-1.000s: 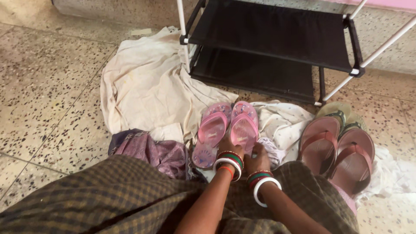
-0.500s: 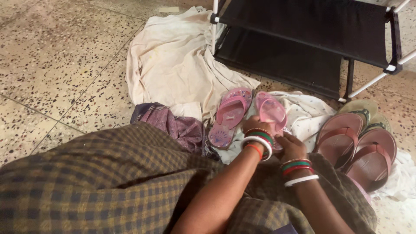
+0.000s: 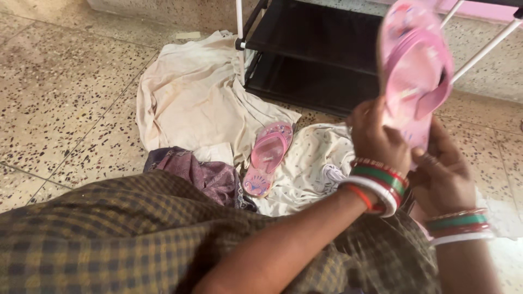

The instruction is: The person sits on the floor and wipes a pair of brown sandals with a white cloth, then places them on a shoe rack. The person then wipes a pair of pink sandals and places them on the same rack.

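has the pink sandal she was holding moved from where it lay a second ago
Yes. The right-hand pink sandal has been lifted off the white cloth, held in both hands up before the black rack. Its mate lies on the floor.

**Pink slipper raised in both hands**

A left hand (image 3: 376,136) and right hand (image 3: 444,177) hold a pink slipper (image 3: 417,71) aloft. Its mate (image 3: 267,158) lies on the speckled floor (image 3: 65,109) among crumpled cloths (image 3: 190,98), near a black shoe rack (image 3: 316,54).
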